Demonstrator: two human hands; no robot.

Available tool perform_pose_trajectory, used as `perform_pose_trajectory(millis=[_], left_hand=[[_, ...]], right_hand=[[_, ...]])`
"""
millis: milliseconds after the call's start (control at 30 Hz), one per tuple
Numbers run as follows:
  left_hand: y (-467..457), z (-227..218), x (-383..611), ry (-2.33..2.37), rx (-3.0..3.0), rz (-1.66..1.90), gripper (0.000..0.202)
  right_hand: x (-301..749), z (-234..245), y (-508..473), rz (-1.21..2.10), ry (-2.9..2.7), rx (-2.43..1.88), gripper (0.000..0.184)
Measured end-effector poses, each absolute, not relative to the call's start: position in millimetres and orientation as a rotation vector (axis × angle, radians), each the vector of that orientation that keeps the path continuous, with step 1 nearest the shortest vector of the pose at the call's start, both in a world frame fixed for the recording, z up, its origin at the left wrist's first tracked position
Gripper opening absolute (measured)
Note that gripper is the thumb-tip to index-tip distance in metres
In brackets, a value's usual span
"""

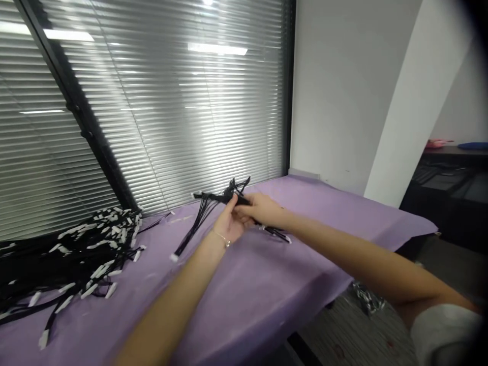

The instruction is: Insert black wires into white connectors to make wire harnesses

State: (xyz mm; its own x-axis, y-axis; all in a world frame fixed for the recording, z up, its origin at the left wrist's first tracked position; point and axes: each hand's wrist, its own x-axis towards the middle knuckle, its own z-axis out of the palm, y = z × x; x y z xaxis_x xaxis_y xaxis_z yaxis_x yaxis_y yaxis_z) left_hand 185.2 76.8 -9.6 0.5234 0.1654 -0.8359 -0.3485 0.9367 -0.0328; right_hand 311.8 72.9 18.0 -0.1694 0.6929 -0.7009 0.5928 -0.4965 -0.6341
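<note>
Above the purple-covered table, both hands meet on a black wire harness [198,219] with white connectors at its ends. My left hand [230,223], with a thin bracelet at the wrist, curls around the bundle from below, thumb on top. Fingers of my right hand [263,207] close on the same bundle from the right side. One branch of wires hangs down to the left and ends in a white connector [174,257]. Other ends stick up behind the hands, and some come out below the right hand. The part inside the hands is hidden.
A large pile of black harnesses with white connectors [114,231] lies on the left of the purple table cover [244,300]. Window blinds [213,112] stand along the back, a white wall [335,101] at the right. A clear plastic bag [368,299] lies on the floor.
</note>
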Motion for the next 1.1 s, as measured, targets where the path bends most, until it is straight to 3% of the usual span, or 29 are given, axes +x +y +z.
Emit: perform_pose_trajectory(millis=[200,467,733,1100], left_hand=[[70,-29,186,0.997,-0.237,0.388,0.016],[71,-24,185,1.065,-0.393,0.471,0.024],[76,-20,185,1.148,-0.582,0.494,0.031],[72,-33,177,1.069,-0.658,0.385,0.035]], right_hand=[[315,10,43,1.676,-1.646,-1.826,0.022],[346,1,45,2.003,-1.475,-1.521,0.017],[337,-3,61,1.954,-1.609,-1.517,0.019],[337,-9,55,1.954,-2.146,-1.143,0.008]])
